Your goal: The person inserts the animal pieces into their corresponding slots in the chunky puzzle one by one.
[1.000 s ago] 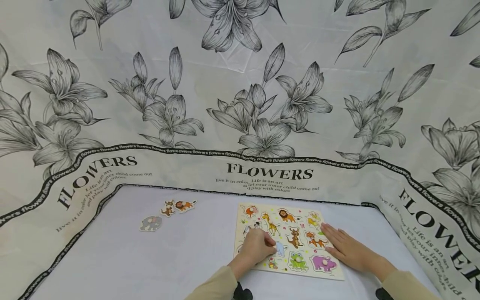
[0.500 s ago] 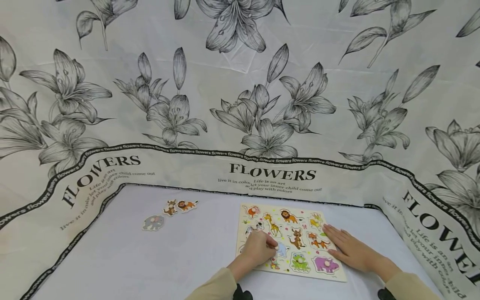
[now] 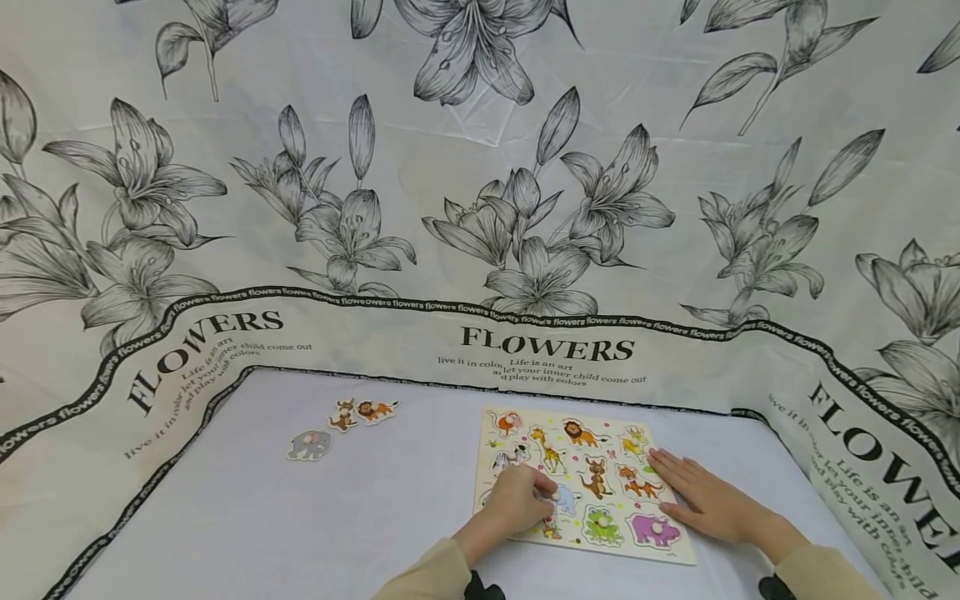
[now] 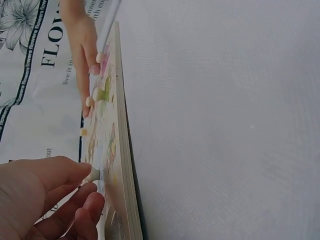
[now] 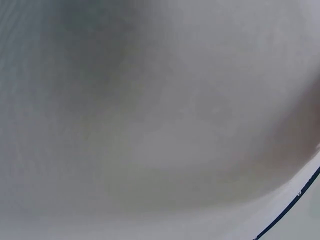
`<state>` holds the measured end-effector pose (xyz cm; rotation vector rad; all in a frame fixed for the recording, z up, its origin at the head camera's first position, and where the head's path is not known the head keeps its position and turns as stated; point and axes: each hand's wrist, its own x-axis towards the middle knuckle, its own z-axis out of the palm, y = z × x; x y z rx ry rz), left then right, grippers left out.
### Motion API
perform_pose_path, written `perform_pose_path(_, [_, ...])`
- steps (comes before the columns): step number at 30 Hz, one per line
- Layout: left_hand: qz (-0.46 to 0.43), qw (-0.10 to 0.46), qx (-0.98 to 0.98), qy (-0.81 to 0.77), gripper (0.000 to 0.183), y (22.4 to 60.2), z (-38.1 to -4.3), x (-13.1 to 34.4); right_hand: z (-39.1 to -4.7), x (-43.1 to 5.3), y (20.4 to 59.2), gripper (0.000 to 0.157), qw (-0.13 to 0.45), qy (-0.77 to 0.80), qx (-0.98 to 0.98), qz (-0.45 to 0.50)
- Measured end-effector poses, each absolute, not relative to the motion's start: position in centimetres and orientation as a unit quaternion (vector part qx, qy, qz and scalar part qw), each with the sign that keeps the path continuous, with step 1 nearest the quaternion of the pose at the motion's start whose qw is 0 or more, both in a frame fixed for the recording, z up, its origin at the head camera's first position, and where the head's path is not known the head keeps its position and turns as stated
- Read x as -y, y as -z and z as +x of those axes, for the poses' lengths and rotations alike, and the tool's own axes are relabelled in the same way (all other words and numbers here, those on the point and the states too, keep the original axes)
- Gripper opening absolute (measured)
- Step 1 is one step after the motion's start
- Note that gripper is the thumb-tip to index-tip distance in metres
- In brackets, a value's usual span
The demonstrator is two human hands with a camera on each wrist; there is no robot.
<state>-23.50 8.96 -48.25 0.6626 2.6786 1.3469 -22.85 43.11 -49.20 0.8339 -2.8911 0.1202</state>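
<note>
Currently, blue animal piece [image 3: 567,502] (long axis part-hidden) lies just right of the left hand [image 3: 513,500], fingers bent at its knob [image 4: 95,174], pinch unclear; flat right hand [image 3: 703,498] farther off.

Left fingers [image 4: 93,205] at a pale knob [image 4: 94,174] on the board [image 4: 128,172]

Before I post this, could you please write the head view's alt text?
A left hand is at a knob on an animal puzzle board, the right hand resting on its right edge. Three loose pieces lie farther left on white cloth.
</note>
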Motion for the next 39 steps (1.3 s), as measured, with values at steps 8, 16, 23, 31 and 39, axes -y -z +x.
perform_pose_path(8, [0.22, 0.004, -0.87, -0.441, 0.023, 48.0, -23.7, -7.7, -22.9, -43.1, 49.2, 0.065, 0.074, -0.032, 0.957, 0.278])
perform_pose_path(16, [0.21, -0.011, -0.87, -0.446, 0.019, 47.4, -24.6, -6.2, -22.7, -43.1, 49.0, 0.065, 0.081, -0.03, 0.955, 0.285])
perform_pose_path(23, [0.184, -0.008, -0.872, -0.453, 0.021, 46.8, -25.1, -4.6, -22.8, -43.0, 49.1, 0.064, 0.086, -0.025, 0.952, 0.292])
perform_pose_path(31, [0.157, -0.027, -0.88, -0.448, 0.021, 47.1, -26.3, -2.4, -22.9, -43.1, 49.5, 0.064, 0.086, -0.028, 0.953, 0.291])
perform_pose_path(39, [0.142, -0.049, -0.886, -0.438, 0.022, 47.2, -27.4, -0.1, -22.8, -43.0, 49.2, 0.064, 0.089, -0.032, 0.95, 0.297])
